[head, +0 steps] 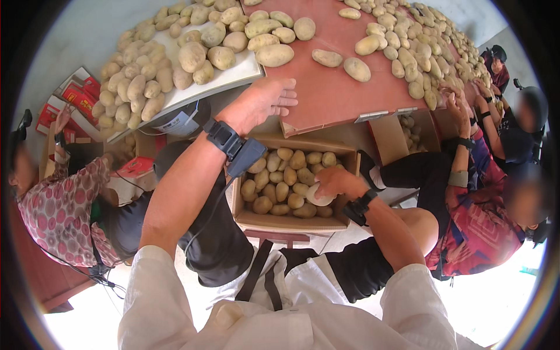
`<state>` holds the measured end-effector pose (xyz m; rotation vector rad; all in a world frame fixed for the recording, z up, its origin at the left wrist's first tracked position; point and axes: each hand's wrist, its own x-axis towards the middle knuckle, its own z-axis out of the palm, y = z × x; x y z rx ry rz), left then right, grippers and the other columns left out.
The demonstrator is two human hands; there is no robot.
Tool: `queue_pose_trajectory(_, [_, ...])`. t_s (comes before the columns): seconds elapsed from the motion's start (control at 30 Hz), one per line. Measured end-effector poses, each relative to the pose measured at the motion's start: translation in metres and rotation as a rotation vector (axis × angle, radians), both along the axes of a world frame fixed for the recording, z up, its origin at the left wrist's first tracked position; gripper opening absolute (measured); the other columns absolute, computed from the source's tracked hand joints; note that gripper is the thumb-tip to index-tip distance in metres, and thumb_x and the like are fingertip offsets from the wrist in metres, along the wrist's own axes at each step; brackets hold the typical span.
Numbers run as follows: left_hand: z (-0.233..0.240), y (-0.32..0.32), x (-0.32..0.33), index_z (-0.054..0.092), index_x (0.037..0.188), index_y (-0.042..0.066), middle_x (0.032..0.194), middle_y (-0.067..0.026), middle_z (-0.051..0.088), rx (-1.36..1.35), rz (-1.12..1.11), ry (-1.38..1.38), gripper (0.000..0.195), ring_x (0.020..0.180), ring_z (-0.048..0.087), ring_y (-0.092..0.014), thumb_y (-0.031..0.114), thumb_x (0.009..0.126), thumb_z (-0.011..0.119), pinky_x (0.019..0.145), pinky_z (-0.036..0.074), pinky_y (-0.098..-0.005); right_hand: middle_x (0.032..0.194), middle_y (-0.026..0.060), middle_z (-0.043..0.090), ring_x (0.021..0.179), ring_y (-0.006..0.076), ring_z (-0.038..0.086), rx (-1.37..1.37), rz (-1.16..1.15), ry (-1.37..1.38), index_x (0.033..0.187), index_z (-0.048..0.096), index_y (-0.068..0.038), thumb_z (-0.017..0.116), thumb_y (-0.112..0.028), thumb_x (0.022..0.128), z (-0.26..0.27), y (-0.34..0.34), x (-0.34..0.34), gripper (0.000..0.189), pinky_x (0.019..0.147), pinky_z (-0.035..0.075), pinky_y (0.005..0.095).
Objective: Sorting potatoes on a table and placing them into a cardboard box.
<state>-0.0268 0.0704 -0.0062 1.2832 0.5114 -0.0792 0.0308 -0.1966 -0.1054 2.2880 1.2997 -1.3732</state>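
A cardboard box holding a layer of potatoes stands between my knees. Inside its right part, my right hand grips a pale potato from above, just over the others. My left hand is raised past the box's far side, by the near corner of the red tabletop. Its fingers stretch to the right with nothing in them; whether it touches the tabletop, I cannot tell. Two loose potatoes lie on the red surface beyond that hand.
Potatoes are heaped on a white board at the left and on the red table's right side. Under the board sits a dark bucket. Another potato box is at right. People sit close on my left and right.
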Motion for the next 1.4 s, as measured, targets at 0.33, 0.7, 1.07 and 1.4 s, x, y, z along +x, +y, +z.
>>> queue_pose_trajectory(0.33, [-0.007,-0.001,0.003,0.051,0.139,-0.002,0.138,-0.0216,0.056,-0.005,0.076,0.079,0.054,0.125,0.058,-0.029,0.036,0.103,0.061,0.095,0.05,-0.0381,0.095,0.0083,0.071,0.066,0.0143,0.066,0.741,-0.834,0.507,0.126,0.063,0.001,0.07,-0.033,0.095,0.119,0.052,0.08,0.047,0.05,0.046,0.0256])
queue_pose_trajectory(0.7, [-0.009,0.004,-0.009,0.045,0.144,-0.007,0.144,-0.0248,0.053,0.005,0.053,0.076,0.062,0.129,0.056,-0.031,0.038,0.105,0.056,0.1,0.048,-0.0398,0.121,0.0086,0.06,0.122,0.0251,0.059,1.151,-1.082,0.697,0.154,0.03,0.005,0.071,-0.018,0.095,0.07,0.087,0.099,0.075,0.091,0.055,0.0419])
queue_pose_trajectory(1.07, [-0.016,0.008,-0.001,0.047,0.144,-0.003,0.144,-0.0203,0.055,0.072,-0.007,0.054,0.058,0.131,0.055,-0.028,0.036,0.102,0.06,0.103,0.047,-0.0388,0.107,0.0085,0.073,0.1,0.0226,0.071,0.739,-0.832,0.583,0.116,0.069,-0.002,0.065,-0.024,0.097,0.078,0.025,0.078,0.03,0.081,0.055,0.0327])
queue_pose_trajectory(1.4, [-0.017,0.009,-0.003,0.05,0.138,-0.002,0.135,-0.0197,0.056,0.008,-0.026,-0.013,0.051,0.124,0.057,-0.029,0.031,0.101,0.064,0.096,0.051,-0.0394,0.096,0.0155,0.075,0.091,0.0329,0.073,0.273,0.136,-0.252,0.098,0.074,-0.001,0.063,-0.025,0.088,-0.053,0.012,0.013,0.028,0.074,0.057,0.0428])
